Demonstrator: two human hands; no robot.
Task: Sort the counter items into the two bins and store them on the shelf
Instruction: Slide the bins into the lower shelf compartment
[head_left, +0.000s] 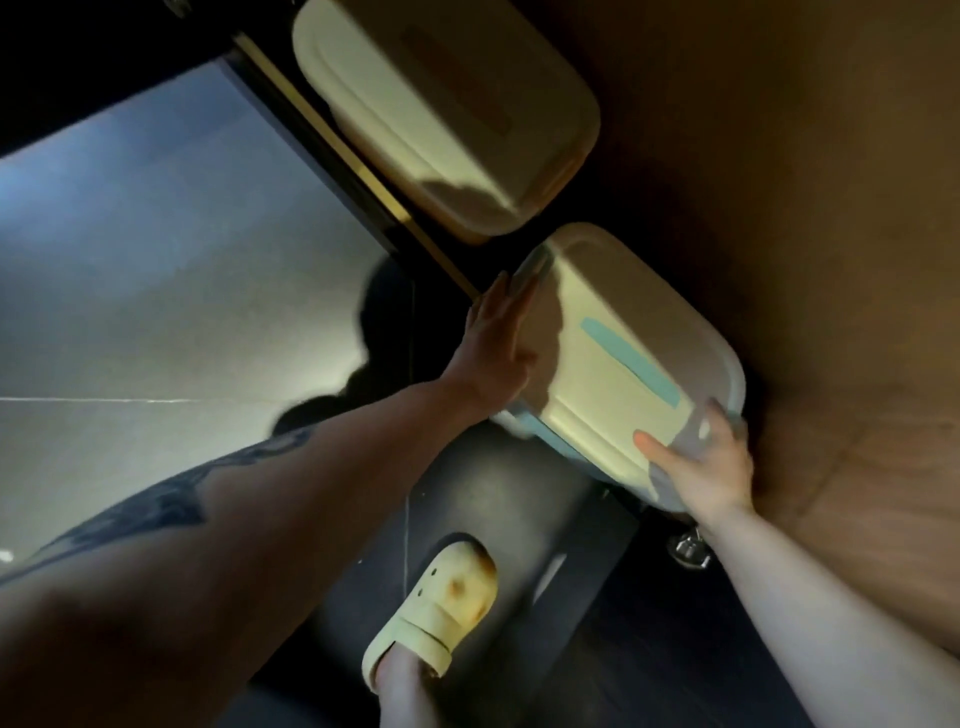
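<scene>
Cream lidded plastic bin with teal stripe at 3 o'clock, on brown wooden shelf, near edge overhanging. Left hand flat, uncurled, pressing its side to steer; right hand curled round near corner, likely pushing inward. Matching cream bin with orange stripe at 12 o'clock, already stored.

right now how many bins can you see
2. One bin with an orange strip sits farther back on the shelf; the other bin, teal strip, is nearer, between the left hand and right hand. Others may be out of frame.

both bins' contents hidden under lids, right hand's fingertips perhaps blurred
</scene>
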